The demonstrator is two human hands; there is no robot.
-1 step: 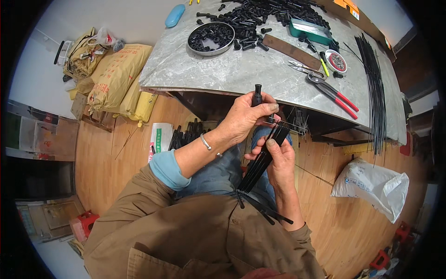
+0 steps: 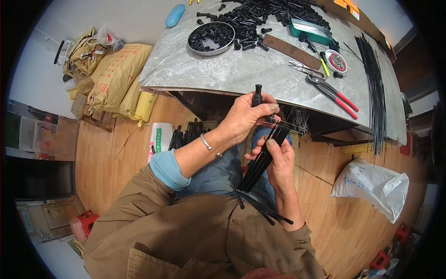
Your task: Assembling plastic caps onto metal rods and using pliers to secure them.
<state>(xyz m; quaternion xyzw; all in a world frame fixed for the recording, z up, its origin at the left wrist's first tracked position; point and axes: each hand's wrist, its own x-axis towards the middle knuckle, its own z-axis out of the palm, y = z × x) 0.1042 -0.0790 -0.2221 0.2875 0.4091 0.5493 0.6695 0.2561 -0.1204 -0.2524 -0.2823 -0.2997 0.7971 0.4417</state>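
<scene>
My left hand (image 2: 246,116) is closed around a black plastic fitting (image 2: 258,95), a stepped tube with a flared top that stands upright above the fingers. Lower and to the right, my right hand (image 2: 282,162) grips a bundle of black ribs (image 2: 254,174), which looks like a folded umbrella frame. The ribs slant down toward my lap, where their lower ends fan out. Thin metal wires (image 2: 292,124) stick out sideways by the upper rib ends, between my two hands. My fingers partly hide where the fitting meets the ribs.
On the grey table (image 2: 186,76) are a pile of black fittings (image 2: 251,21), a round metal tin (image 2: 211,39), red-handled pliers (image 2: 334,95) and long black rods (image 2: 374,93). Its front edge lies just beyond my hands. A white sack (image 2: 371,186) rests on the floor at right, yellow sacks (image 2: 118,79) at left.
</scene>
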